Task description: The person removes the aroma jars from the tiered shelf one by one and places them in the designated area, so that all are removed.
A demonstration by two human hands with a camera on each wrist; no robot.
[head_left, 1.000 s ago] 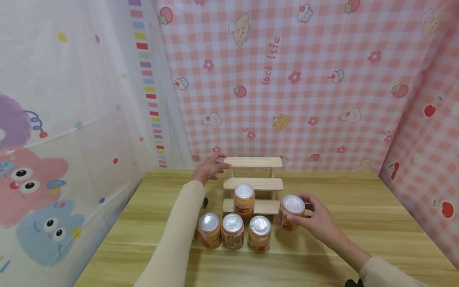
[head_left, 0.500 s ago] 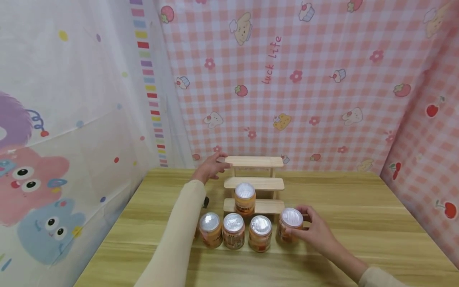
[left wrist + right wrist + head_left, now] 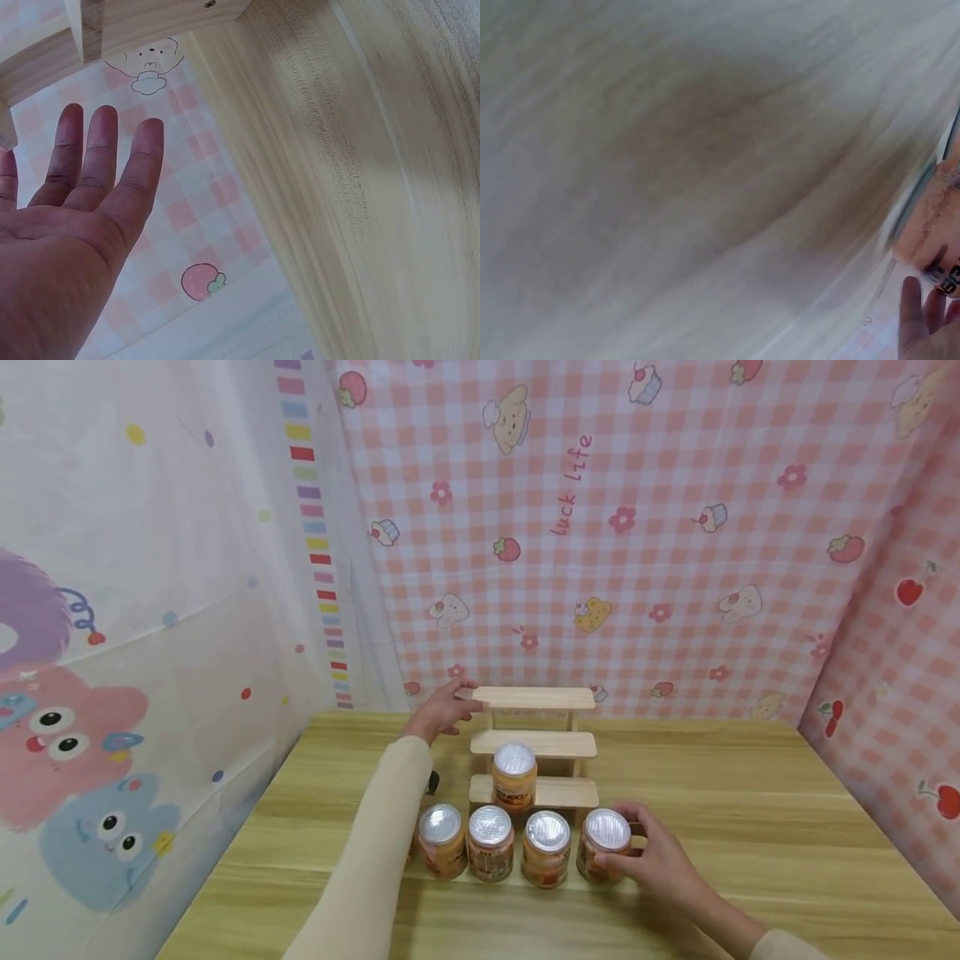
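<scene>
My right hand (image 3: pixel 660 864) grips a jar of orange contents with a silver lid (image 3: pixel 606 833) at the right end of a front row of similar jars (image 3: pixel 547 847). Thumb and fingers lie around its right side. In the right wrist view, the jar (image 3: pixel 934 225) shows at the right edge with some fingers (image 3: pixel 911 311). My left hand (image 3: pixel 442 708) pinches the left end of the top board of a small three-tier wooden shelf (image 3: pixel 536 697). In the left wrist view, three fingers (image 3: pixel 102 142) extend free below the shelf; the thumb is out of view.
One jar (image 3: pixel 514 777) stands on the lowest board of the shelf. Part of another jar is hidden behind the left sleeve (image 3: pixel 367 852). A pink checked cloth (image 3: pixel 645 560) hangs behind the wooden table (image 3: pixel 720 793), with more printed cloth at both sides.
My right hand has brought its jar down and toward the body, into line with the front row. My left hand has stayed at the shelf's top board.
</scene>
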